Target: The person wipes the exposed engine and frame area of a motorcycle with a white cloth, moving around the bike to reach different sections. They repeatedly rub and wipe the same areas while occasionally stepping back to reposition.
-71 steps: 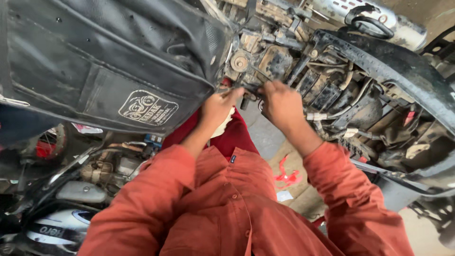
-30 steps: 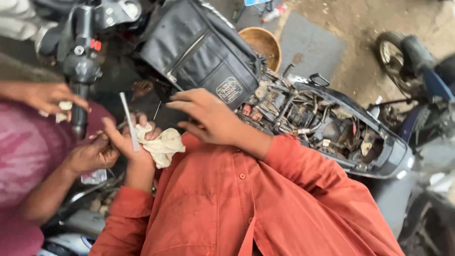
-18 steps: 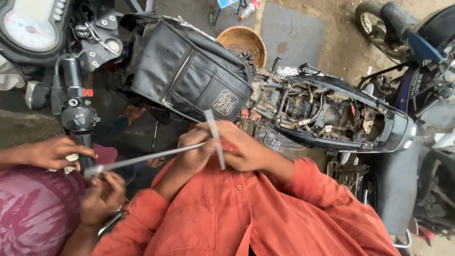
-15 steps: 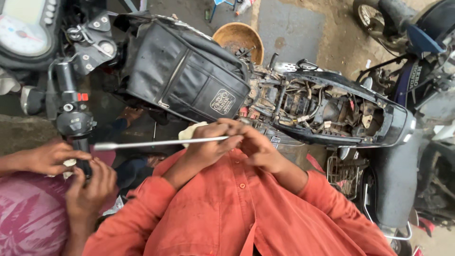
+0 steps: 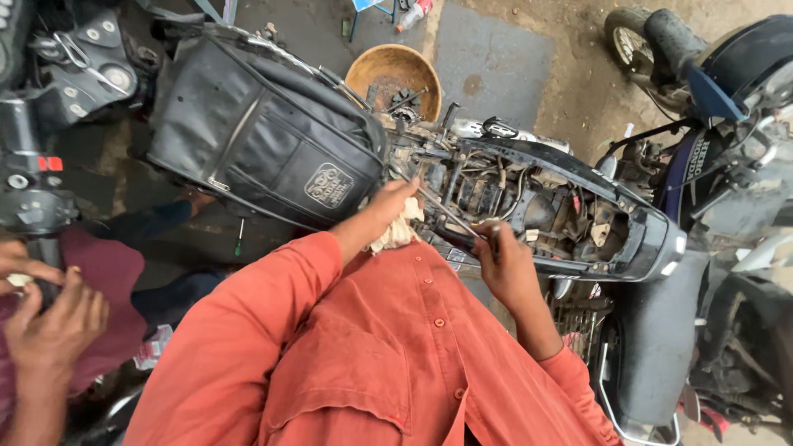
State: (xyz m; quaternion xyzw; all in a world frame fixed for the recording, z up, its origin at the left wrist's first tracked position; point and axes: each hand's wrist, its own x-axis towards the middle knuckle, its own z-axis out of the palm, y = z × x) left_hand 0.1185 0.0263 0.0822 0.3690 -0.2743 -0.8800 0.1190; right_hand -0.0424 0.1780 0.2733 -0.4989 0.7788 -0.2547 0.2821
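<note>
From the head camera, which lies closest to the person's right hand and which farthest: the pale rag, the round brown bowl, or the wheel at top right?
From the right hand:
1. Pale rag, just to its left, under the left hand.
2. Round brown bowl, higher up on the ground beyond the open motorcycle frame.
3. Wheel, top right corner, farthest.

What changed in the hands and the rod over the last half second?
Both hands swung the rod off the co-worker's side onto the open motorcycle frame. The right hand now grips its near end; the left hand guides it, rag still underneath. The seat remains raised.
</note>
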